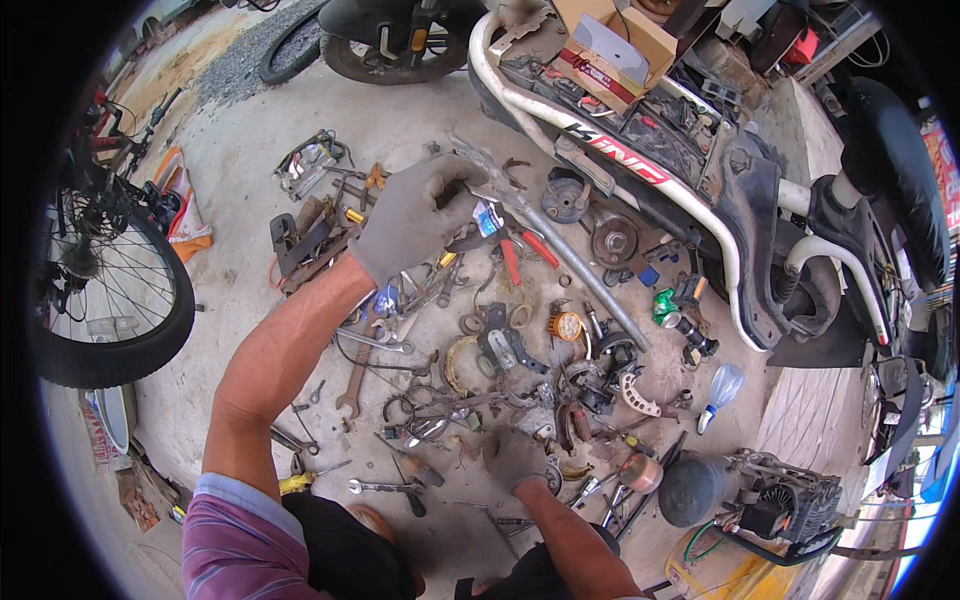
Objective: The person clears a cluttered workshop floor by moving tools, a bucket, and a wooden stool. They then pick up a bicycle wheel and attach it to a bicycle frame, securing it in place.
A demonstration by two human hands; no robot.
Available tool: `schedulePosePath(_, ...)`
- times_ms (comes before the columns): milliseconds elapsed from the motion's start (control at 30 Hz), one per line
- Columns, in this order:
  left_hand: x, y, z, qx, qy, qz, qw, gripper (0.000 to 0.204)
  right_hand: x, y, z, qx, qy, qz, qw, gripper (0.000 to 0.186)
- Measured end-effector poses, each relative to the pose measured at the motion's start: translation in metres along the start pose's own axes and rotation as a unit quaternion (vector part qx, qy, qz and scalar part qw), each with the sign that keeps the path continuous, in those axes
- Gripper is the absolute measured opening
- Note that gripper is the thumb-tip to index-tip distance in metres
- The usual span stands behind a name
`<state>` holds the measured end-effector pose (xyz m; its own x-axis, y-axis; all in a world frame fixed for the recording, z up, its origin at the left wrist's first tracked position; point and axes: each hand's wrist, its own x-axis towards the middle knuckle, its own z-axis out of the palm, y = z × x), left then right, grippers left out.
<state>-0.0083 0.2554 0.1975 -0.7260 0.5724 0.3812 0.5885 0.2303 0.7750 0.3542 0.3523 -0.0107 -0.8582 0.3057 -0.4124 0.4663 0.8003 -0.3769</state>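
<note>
My left hand [408,222], in a grey work glove, is raised over the tools on the floor. Its fingers curl inward beside the flattened upper end of a long steel bar [585,268]; whether they grip it or something small is hidden. Next to that hand are a blue-and-white packet [488,219] and pliers with red handles [511,262]. My right hand [514,458], also gloved, is low among loose metal parts near a curved brake shoe [577,471]. Its fingers blend into the dark parts, so their hold cannot be made out. An orange round part [566,326] lies between the hands.
A white motorcycle frame [690,195] carrying an open cardboard box [610,55] fills the upper right. A bicycle wheel [120,290] stands at left. Spanners [354,380] and small parts cover the floor. A clear plastic bottle [724,388] and an engine-like machine [775,500] are at right.
</note>
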Motion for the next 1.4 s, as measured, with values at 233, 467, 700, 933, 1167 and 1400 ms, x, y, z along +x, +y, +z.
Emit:
schedulePosePath(233, 0.159, 0.125, -0.008, -0.06, 0.14, 0.219, 0.964, 0.037, -0.003, -0.004, -0.007, 0.006, 0.015, -0.011, 1.0, 0.034)
schedulePosePath(467, 0.202, 0.13, 0.014, 0.005, 0.154, 0.075, 0.985, 0.043, -0.006, -0.003, -0.011, 0.022, 0.005, -0.004, 1.0, 0.035)
schedulePosePath(700, -0.004, 0.03, 0.05, -0.116, -0.131, -0.087, 0.981, 0.041, -0.002, 0.0, -0.008, 0.015, -0.022, 0.002, 1.0, 0.034)
schedulePosePath(933, -0.174, -0.038, 0.001, 0.047, -0.346, -0.242, 0.905, 0.038, -0.002, 0.003, -0.004, 0.021, 0.008, -0.007, 1.0, 0.03)
schedulePosePath(1167, -0.297, -0.018, -0.084, 0.069, -0.249, -0.396, 0.881, 0.043, 0.0, -0.006, -0.009, 0.014, -0.021, -0.024, 0.999, 0.03)
schedulePosePath(1400, -0.404, 0.012, -0.163, 0.062, -0.076, -0.455, 0.885, 0.041, -0.007, 0.001, -0.004, -0.004, 0.004, -0.047, 0.999, 0.027)
